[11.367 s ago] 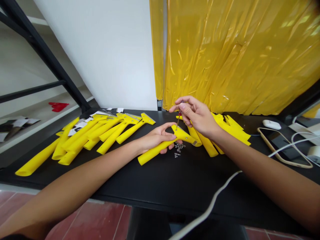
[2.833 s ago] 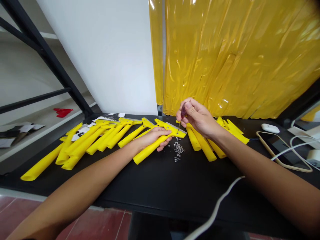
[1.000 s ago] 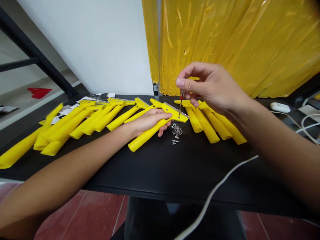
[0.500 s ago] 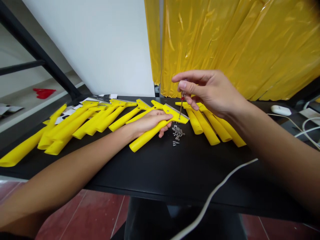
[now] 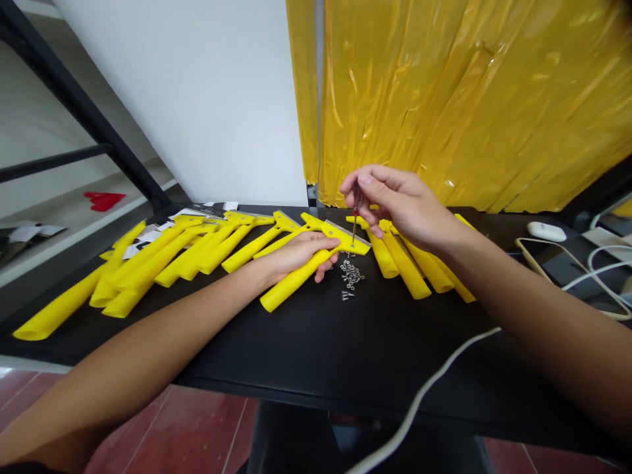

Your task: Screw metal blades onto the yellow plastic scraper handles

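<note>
My left hand (image 5: 301,253) is closed around the neck of a yellow scraper (image 5: 301,280), its thumb on top. The scraper's wide head with a metal blade edge points to the upper right, its hollow handle toward me. My right hand (image 5: 395,197) pinches the handle of a small screwdriver (image 5: 354,224) held upright. The screwdriver's tip meets a screw near the right end of the scraper head. Just below the head, a small heap of screws and nuts (image 5: 351,273) lies on the black table (image 5: 316,349), with a few screws (image 5: 345,296) apart from it.
Several yellow scrapers (image 5: 182,253) lie in a row on the left, some overlapping papers (image 5: 143,240). Several more scraper handles (image 5: 405,266) lie on the right. A white cable (image 5: 424,395) crosses the table's front edge. A phone (image 5: 567,266) and white case (image 5: 546,231) lie far right.
The view has shifted slightly, so the table sits lower in it. My right fingers have changed their hold on the screwdriver handle, curling closer around it. The left hand keeps its hold on the scraper.
</note>
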The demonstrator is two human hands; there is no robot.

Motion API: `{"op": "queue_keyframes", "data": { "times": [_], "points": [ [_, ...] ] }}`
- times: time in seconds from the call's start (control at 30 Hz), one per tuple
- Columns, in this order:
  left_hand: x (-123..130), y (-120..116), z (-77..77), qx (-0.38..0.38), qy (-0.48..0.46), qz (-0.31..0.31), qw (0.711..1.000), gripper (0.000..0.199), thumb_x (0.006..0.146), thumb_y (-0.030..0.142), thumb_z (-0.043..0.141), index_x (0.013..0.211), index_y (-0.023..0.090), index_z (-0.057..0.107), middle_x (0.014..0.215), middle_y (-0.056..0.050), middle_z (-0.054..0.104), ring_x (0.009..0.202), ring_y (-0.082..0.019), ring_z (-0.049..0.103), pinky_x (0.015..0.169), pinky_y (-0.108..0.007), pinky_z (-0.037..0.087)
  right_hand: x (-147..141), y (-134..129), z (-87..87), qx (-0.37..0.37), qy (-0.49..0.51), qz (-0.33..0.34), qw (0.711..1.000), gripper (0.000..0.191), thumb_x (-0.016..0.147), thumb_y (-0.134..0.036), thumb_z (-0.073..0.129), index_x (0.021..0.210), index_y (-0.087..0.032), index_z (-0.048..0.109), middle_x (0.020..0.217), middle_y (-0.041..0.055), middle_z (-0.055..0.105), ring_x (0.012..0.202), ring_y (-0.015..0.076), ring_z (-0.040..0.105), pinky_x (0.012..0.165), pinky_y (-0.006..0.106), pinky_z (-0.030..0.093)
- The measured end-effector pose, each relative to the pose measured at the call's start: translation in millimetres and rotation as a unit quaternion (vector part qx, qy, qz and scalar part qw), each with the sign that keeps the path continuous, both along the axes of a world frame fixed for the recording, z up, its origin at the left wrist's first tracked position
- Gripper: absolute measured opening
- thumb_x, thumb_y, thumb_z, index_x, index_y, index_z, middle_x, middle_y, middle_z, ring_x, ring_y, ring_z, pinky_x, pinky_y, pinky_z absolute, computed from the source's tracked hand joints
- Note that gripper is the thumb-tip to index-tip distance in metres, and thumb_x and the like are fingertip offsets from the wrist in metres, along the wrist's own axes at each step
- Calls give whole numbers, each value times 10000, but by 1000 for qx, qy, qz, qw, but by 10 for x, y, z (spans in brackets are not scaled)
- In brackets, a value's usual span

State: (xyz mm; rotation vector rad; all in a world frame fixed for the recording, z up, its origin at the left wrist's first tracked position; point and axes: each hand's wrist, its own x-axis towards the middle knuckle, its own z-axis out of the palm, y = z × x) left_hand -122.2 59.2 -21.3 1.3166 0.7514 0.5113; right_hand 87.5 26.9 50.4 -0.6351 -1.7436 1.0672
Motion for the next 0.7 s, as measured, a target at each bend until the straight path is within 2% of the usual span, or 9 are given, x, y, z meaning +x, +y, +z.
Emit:
{"op": "queue_keyframes", "data": {
  "times": [0.1,0.2,0.33,0.5,0.6,0.7],
  "points": [
    [1,-8,8,0,3,9,1000,297,992,319,625,770,121,632,706,-28,609,472,-81,530,418,-221,492,-3,25,-35,12,6,7,1000,305,940,-502,709,973,-204,653,737,-28,588,523,71,518,439,193,465],
    [3,-21,23,6,8,15,1000,266,983,321,642,803,127,628,718,-28,625,479,-88,550,423,-225,497,8,33,-39,32,-1,20,999,306,899,-463,773,936,-197,627,768,-17,644,545,76,557,496,210,497],
    [-2,-31,35,0,5,14,1000,259,981,326,650,809,136,615,717,-25,629,485,-85,547,434,-222,499,36,12,-21,31,-35,5,999,288,974,-457,681,1029,-179,731,904,22,667,552,62,519,463,211,435],
    [-20,-7,4,9,5,1,1000,279,978,356,657,820,128,627,718,-25,626,483,-92,566,434,-226,496,-11,17,-89,8,2,17,1000,320,995,-481,642,1129,-194,691,853,-1,581,578,75,504,441,204,423],
    [-30,19,-28,12,0,-1,1000,278,968,368,672,842,122,636,756,-29,634,495,-89,570,438,-228,503,-37,35,-124,14,21,31,999,270,963,-436,708,1066,-208,608,781,-31,604,537,74,522,450,201,457],
    [-37,32,-42,14,-3,0,1000,271,967,364,674,846,124,637,760,-28,631,502,-88,564,433,-227,506,-22,38,-101,27,2,35,999,241,989,-421,675,996,-185,625,849,6,676,528,62,531,460,200,476]
  ]
}}
